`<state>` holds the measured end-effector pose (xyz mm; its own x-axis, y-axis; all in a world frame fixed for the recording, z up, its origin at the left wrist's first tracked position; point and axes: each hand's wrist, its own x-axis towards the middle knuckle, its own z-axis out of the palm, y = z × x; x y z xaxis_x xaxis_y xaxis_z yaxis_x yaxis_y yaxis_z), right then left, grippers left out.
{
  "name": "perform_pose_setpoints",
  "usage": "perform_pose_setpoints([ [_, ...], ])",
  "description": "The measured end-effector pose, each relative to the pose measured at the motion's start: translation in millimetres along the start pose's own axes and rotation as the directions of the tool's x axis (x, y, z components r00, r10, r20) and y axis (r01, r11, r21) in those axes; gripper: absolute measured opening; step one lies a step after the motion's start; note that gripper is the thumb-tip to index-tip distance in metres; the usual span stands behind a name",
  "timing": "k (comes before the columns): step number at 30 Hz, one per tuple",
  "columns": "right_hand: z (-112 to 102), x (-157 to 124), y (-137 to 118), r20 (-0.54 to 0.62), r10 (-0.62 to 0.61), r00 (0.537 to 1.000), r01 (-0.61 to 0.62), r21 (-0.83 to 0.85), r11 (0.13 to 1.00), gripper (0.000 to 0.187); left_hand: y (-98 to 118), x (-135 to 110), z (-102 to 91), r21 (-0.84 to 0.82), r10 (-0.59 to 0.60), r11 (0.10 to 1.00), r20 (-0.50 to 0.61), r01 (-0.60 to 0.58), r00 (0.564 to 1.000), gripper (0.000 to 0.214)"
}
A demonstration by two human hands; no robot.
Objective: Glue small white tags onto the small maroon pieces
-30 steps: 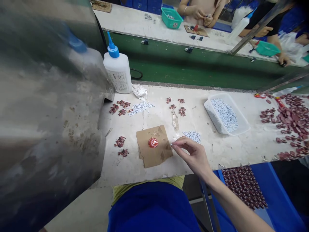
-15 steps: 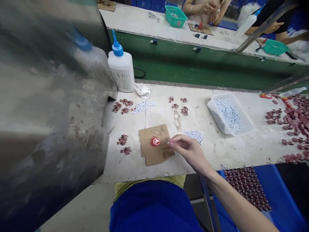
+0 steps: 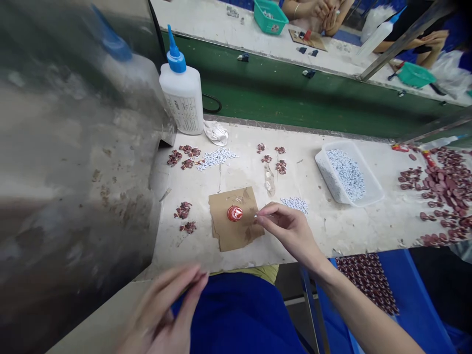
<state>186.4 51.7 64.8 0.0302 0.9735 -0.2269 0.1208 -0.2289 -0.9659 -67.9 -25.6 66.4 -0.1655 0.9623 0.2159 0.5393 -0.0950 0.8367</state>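
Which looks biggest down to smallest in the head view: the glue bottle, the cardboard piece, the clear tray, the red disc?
1. Clear tray
2. Glue bottle and cardboard piece, too alike to rank
3. Red disc

White bench (image 3: 368,223): cardboard (image 3: 234,227), glue bottle (image 3: 183,98), tray (image 3: 346,174), perhaps beads.
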Motion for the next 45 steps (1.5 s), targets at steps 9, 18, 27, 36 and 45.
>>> perform_pose_setpoints([
  [9,13.6,-21.8,-22.4,0.064,-0.214,0.975,0.217,-0.045,0.975,0.008,10.2,28.9,31.4,-0.243,0.122,0.967,0.184,-0.076,0.975,0.032],
  [18,13.4,-22.9,-24.8,0.062,-0.205,0.977,0.205,0.008,0.979,0.01,9.3,41.3,30.0,-0.138,0.382,0.924,0.246,-0.358,0.891,0.038],
  [27,20.2,-36.4,-29.0,0.153,-0.386,0.91,0.396,-0.04,0.917,0.025,11.0,40.6,26.3,-0.114,0.413,0.911,0.258,-0.397,0.874,0.042],
  [36,28.9,-35.6,-34.0,0.196,-0.387,0.901,0.394,0.001,0.919,0.021,26.6,42.3,25.9,-0.294,0.43,0.881,0.177,-0.37,0.885,0.039],
  [45,30.5,-34.8,-38.1,0.217,-0.339,0.915,0.351,-0.016,0.936,0.018,29.4,47.3,21.9,-0.275,0.432,0.885,0.18,-0.377,0.884,0.039],
])
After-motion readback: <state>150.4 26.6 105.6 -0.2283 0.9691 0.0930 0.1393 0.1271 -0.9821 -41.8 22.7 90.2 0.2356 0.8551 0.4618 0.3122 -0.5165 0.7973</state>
